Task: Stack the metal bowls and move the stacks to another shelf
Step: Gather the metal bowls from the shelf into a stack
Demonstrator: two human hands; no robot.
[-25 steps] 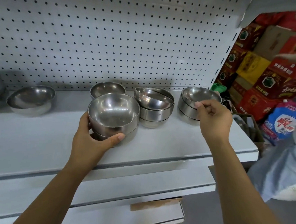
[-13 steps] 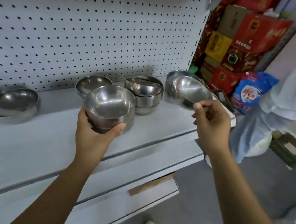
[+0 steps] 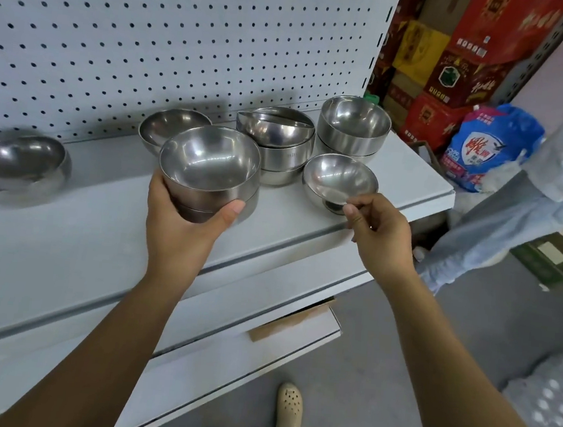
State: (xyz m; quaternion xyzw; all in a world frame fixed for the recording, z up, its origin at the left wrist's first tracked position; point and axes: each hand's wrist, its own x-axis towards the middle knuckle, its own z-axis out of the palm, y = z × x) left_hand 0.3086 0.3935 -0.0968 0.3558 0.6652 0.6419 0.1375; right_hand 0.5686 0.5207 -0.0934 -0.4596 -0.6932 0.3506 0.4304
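Two bare hands are seen reaching over a white shelf (image 3: 81, 245). Closest to the camera, a pale shoe (image 3: 289, 407) is seen on the grey floor. A bit further out, the left hand (image 3: 182, 224) is wrapped around a stack of two metal bowls (image 3: 210, 172). The fingers are curled round the far left side and the thumb is pressed on the near side, so the stack is held tight. It cannot be told if the stack is sitting on the shelf or lifted just off it. Just to the right, the right hand (image 3: 379, 233) is nearly closed, and the rim of a small metal bowl (image 3: 340, 181) is pinched between the thumb and the first finger. This bowl is held just above the front part of the shelf, beside the left hand's stack but not touching it.

Further back, a middle stack of bowls (image 3: 276, 144) is seen with its top bowl tipped to one side. A tall stack (image 3: 354, 125) is set near the right end of the shelf. One single bowl (image 3: 168, 126) is seen behind the held stack, and another bowl (image 3: 20, 162) is lying tilted far to the left. At the very back, a white board full of holes (image 3: 187, 32) is stood up. Red and yellow boxes (image 3: 453, 57) and a blue bag (image 3: 486, 143) are piled past the shelf's right end.
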